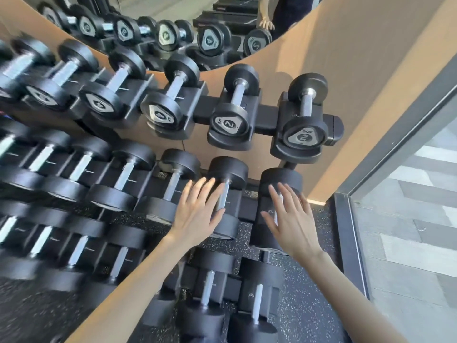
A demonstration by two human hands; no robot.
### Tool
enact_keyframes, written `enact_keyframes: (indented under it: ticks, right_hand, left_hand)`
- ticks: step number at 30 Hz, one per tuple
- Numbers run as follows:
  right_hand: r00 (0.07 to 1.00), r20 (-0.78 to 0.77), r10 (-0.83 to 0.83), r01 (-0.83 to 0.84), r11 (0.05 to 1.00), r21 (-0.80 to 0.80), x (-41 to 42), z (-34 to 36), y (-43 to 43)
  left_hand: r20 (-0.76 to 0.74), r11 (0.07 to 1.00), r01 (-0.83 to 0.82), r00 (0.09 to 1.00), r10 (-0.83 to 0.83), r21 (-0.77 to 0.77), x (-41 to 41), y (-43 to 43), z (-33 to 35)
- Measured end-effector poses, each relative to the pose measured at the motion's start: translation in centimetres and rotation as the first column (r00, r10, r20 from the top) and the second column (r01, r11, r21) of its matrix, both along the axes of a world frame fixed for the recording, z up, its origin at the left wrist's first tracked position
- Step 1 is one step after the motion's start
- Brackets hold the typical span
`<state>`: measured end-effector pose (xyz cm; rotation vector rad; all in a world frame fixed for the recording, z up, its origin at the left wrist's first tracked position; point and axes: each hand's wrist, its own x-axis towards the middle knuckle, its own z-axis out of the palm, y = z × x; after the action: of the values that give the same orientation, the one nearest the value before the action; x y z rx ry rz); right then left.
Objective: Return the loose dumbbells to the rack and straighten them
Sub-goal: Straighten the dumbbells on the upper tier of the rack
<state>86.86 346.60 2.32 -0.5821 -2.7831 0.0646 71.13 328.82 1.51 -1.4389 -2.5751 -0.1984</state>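
A three-tier black dumbbell rack (265, 120) runs along the wall, each cradle holding a black dumbbell with a silver handle. My left hand (197, 209) is spread flat, fingers apart, over the handle of a middle-tier dumbbell (227, 179). My right hand (289, 219) is also spread, hovering over the handle of the rightmost middle-tier dumbbell (280, 181), hiding most of that handle. Neither hand grips anything. Two dumbbells marked "2" (305, 134) sit in the top tier's right cradles. Two more dumbbells (254, 305) lie in the bottom tier below my arms.
A mirror (173, 26) above the rack reflects the top row. An orange-brown wall (358, 70) stands behind the rack. A dark-framed glass panel (395, 144) borders the right. The floor (309, 305) is speckled black rubber.
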Motion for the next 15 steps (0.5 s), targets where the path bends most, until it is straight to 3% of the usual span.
enact_keyframes:
  ticks: [8, 15]
  right_hand:
    - [1.000, -0.007, -0.008, 0.008, 0.999, -0.041, -5.8, -0.1, 0.0]
    - [0.994, -0.101, 0.048, -0.055, 0.996, -0.076, -16.9, 2.8, 5.2]
  left_hand:
    - [0.066, 0.998, 0.015, 0.998, -0.019, 0.061, -6.5, 1.0, 0.0]
    - [0.155, 0.951, 0.103, 0.976, -0.153, 0.291, -19.0, 7.5, 0.2]
